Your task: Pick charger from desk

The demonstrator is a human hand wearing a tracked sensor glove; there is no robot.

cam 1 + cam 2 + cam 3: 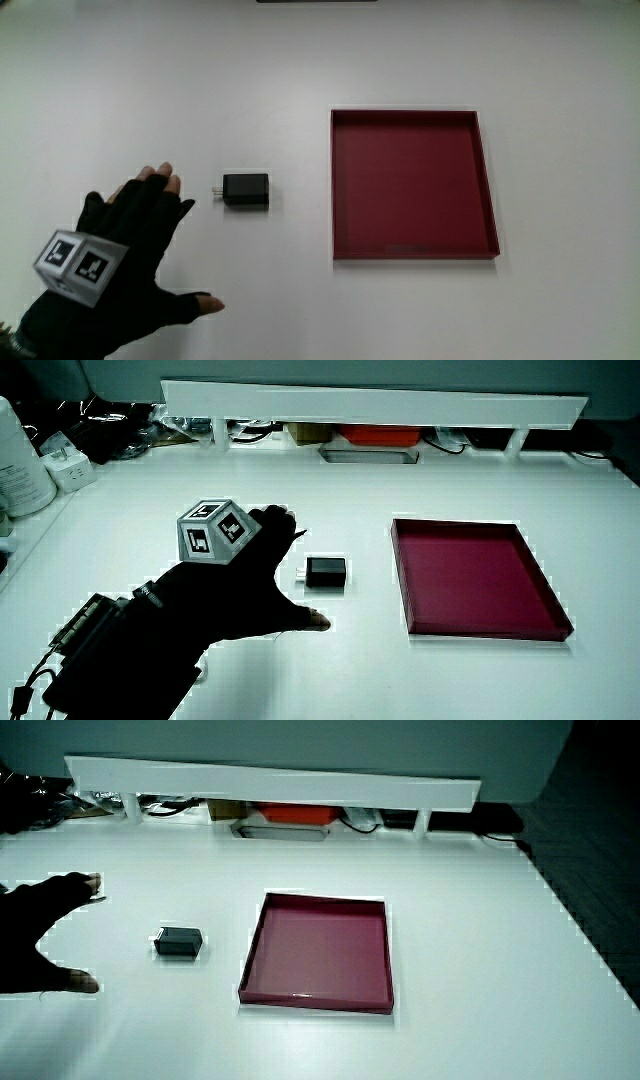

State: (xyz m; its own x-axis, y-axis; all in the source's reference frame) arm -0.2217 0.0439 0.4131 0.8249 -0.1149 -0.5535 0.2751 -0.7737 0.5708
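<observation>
Here the hand [125,255] is spread open above the white table [300,310], thumb stretched wide from the fingers [160,180], holding nothing. The black charger [245,190] lies flat on the table just beside the fingertips, untouched, between the hand and the red tray [485,180].

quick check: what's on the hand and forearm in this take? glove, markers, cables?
The hand wears a black glove with cut-off fingertips. On its back sits a small cube, grey-edged, with white faces bearing black square patterns. In a side view, a black forearm unit with a ribbed edge sits at the wrist, and a thin cable trails from it.
</observation>
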